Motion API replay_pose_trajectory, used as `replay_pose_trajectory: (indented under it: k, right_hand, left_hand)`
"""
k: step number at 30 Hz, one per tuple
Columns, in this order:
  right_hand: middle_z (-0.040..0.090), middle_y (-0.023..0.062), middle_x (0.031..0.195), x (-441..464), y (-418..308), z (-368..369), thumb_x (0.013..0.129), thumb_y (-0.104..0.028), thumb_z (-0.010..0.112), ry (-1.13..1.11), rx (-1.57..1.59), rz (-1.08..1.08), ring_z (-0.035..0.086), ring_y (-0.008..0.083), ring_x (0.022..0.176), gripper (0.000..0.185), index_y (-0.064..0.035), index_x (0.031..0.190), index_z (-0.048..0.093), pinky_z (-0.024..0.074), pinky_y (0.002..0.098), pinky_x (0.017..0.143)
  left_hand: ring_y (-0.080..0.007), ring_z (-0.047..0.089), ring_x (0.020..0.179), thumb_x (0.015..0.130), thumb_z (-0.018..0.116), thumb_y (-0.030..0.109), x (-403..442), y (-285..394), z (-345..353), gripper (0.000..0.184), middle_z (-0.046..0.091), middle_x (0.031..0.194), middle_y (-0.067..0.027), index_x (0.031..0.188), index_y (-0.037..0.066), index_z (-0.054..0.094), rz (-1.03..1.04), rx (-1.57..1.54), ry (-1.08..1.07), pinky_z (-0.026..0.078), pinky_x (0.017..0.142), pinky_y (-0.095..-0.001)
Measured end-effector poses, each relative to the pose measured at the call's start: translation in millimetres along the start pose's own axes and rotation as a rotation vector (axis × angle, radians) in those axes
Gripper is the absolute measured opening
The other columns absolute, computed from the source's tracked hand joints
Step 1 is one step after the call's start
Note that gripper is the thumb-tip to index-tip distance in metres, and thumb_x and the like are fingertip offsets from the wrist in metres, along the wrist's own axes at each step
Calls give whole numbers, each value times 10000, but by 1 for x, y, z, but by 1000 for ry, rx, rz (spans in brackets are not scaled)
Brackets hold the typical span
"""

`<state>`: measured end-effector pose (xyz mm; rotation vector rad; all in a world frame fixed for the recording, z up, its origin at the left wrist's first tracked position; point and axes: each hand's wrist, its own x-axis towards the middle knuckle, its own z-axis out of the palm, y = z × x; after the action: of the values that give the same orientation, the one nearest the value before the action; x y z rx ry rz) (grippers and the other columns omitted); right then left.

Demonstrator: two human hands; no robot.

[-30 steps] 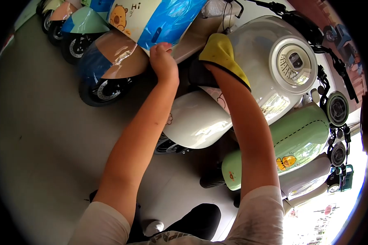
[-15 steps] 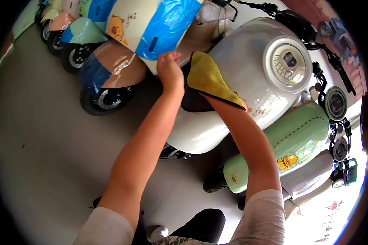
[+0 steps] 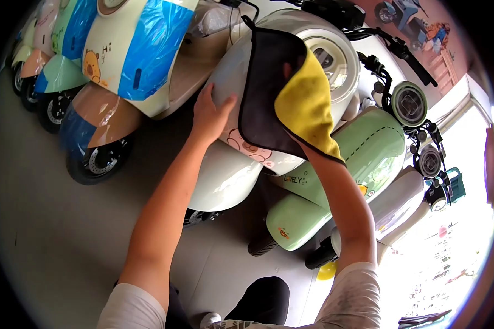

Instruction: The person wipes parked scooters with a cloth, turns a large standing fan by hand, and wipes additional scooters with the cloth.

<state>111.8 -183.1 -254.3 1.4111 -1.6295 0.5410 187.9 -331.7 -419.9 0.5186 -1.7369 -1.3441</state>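
A grey and yellow cloth (image 3: 266, 88) lies spread against the front panel of the white scooter (image 3: 228, 178). My right hand (image 3: 288, 74) is mostly hidden by the cloth; only a fingertip shows near its fold, and the wrist comes out below the yellow part. My left hand (image 3: 211, 114), with thumb and fingers apart, is at the left edge of the same panel and holds nothing. A pink cartoon sticker shows under the cloth's lower edge. The round headlight (image 3: 326, 60) is above and to the right of the cloth.
To the left stands a cream and brown scooter (image 3: 107, 55) with blue film, with more scooters behind it. A green scooter (image 3: 299, 219) and others stand to the right. Black handlebars (image 3: 389, 44) reach out at the upper right. Grey floor (image 3: 55, 236) shows at the lower left.
The view has shifted toward the right. The cloth has gone from bunched low on the panel to spread higher beside the headlight. My left hand has moved from the cream scooter's side to the white one, fingers wider.
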Motion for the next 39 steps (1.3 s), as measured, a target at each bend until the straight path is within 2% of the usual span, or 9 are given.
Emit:
replay_pose_trajectory:
  k: [1, 5, 7, 12, 15, 22, 29, 32, 39]
  right_hand:
    - [679, 228, 1030, -9, 11, -2, 991, -189, 549, 83, -94, -35, 635, 421, 964, 279, 8, 1176, 619, 508, 445, 849]
    - [64, 237, 1664, -69, 66, -19, 873, -407, 614, -182, -447, 37, 81, 427, 1527, 947, -28, 1601, 141, 89, 535, 1236]
    - [39, 251, 1661, -78, 73, -33, 855, -400, 634, -134, -474, 34, 49, 449, 1524, 999, -8, 1601, 96, 66, 546, 1236]
    - [95, 286, 1640, -79, 92, -42, 867, -416, 634, -96, -485, 8, 113, 461, 1510, 990, 22, 1588, 115, 118, 553, 1230]
    - [108, 209, 1664, -70, 88, -47, 896, -487, 613, -34, -490, -24, 141, 389, 1526, 968, -35, 1605, 133, 143, 490, 1241]
    - [163, 293, 1624, -37, 66, -61, 843, -439, 650, -103, -499, -161, 190, 469, 1489, 982, 13, 1583, 189, 168, 551, 1218]
    - [154, 310, 1619, 25, 37, -73, 835, -439, 658, -203, -451, -171, 168, 493, 1488, 1004, 20, 1582, 169, 158, 562, 1217]
    - [167, 312, 1614, 93, 43, -82, 831, -436, 667, -206, -360, -213, 175, 494, 1486, 1008, 29, 1578, 175, 166, 567, 1214]
    - [494, 256, 1433, 298, 36, -16, 937, -380, 638, -8, -259, -318, 488, 434, 1290, 733, 30, 1486, 378, 395, 457, 1098]
  left_hand:
    - [-412, 169, 1511, 875, 542, 732, -3, -2, 2, 1099, 173, 1627, -268, 1574, -26, 164, -5, 99, -73, 191, 1219, -486]
    - [-440, 130, 1512, 846, 547, 779, -12, -3, 8, 1196, 99, 1637, -272, 1594, -3, 37, 19, 359, -117, 195, 1206, -537]
    - [-438, 123, 1513, 844, 543, 785, -12, -4, 8, 1197, 90, 1640, -268, 1597, 10, 28, 8, 361, -131, 196, 1205, -539]
    - [-434, 98, 1519, 834, 535, 800, -12, -7, 8, 1208, 66, 1647, -253, 1603, 38, -3, 18, 366, -109, 196, 1201, -550]
    - [-430, 97, 1520, 831, 535, 803, -12, -7, 9, 1209, 68, 1646, -253, 1604, 50, -10, -13, 376, -137, 190, 1201, -551]
    - [-433, 118, 1513, 849, 544, 774, -17, -3, 8, 1182, 88, 1639, -267, 1597, 15, 32, 11, 404, -122, 200, 1194, -556]
    - [-364, 333, 1462, 936, 562, 630, -18, 3, -32, 995, 313, 1571, -278, 1562, -43, 180, 86, 200, -192, 277, 1185, -478]
    - [-286, 616, 1175, 1058, 457, 468, -14, -42, -100, 663, 644, 1230, -176, 1515, 9, 318, -147, -371, -208, 434, 1052, -389]
    - [-165, 659, 960, 1026, 388, 619, -215, -60, -318, 673, 689, 1111, -100, 1360, 59, 554, -934, -190, -34, 507, 861, -320]
